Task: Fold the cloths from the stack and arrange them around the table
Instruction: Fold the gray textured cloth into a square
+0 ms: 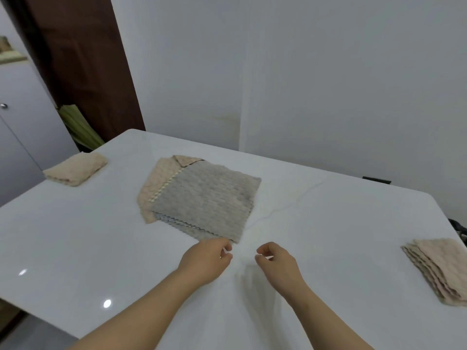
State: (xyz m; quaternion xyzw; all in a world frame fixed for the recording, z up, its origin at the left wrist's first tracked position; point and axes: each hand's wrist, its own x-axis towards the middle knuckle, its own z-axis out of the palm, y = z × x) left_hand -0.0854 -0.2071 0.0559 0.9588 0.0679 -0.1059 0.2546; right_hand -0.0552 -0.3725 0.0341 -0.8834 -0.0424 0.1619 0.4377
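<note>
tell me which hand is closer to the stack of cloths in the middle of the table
Left. The left hand is right at the near corner of the stack; the right hand is over bare table, off to that corner's right.

Desk point(75, 236): white, smooth, high-gloss top with faint pale veining; 2 bright light reflections at 8 o'clock.

Stack point(177, 222) at centre: matt cloth throughout, with zigzag-cut edges on the layers.
- Grey cloth point(209, 198) on top: nubbed, ridged pile, rough in look.
- Beige cloth point(151, 183) beneath: same rough pile, with a pale stitched seam.

Folded cloth at 10 o'clock point(75, 169) and folded cloth at 4 o'clock point(437, 271): beige, matt, soft pile.

Wall point(328, 72): smooth, matt paint.

Door point(83, 59): dark brown, wood-look, low sheen.

Cabinet point(22, 109) at 9 o'clock: smooth grey panel with a shiny metal knob point(3, 106).
</note>
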